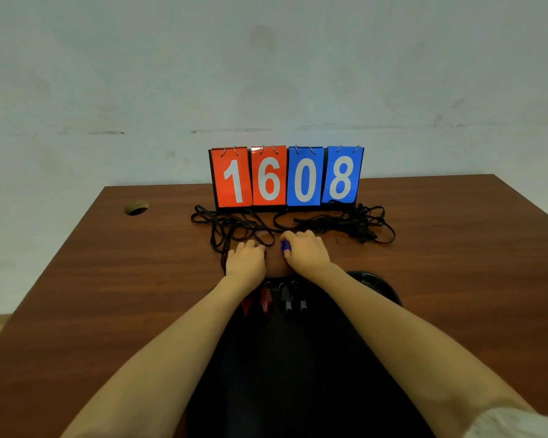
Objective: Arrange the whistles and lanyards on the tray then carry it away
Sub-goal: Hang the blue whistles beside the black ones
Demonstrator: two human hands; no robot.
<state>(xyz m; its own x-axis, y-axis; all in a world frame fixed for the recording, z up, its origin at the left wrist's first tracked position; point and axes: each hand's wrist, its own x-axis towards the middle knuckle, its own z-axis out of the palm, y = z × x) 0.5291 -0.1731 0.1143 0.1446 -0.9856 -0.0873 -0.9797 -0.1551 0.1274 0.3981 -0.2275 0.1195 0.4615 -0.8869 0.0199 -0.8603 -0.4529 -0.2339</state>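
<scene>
Right hand (307,252) is clamped round the blue whistle (285,246), just below centre frame, fingers and thumb curled on it. Only the whistle's left end shows.

Left hand (246,259) sits just beside it, knuckles forward, fingers bent down onto the counter (108,279). A cord runs under its wrist; can't tell whether it pinches that cord or only rests there. My read: left steadies the cord while right works the whistle free, hence both hands close together at the edge of the tangle.

Lanyards (355,224): black, a loose heap across mid-frame against the foot of the scoreboard (287,177), which reads 1608. None visibly on the tray.

Tray (374,284): dark, lower centre, between the forearms, near part lost in shadow. A row of whistles (266,300) lies along its far edge, two red on the left and two dark on the right, rings pointing up-frame toward the hands. Looks sorted by colour, so blue probably goes right of the dark pair; that's a guess.

Progress: early to mid. Cords not yet loaded, carry not started.

Risk: tangled cords will drag each other when one is lifted.
</scene>
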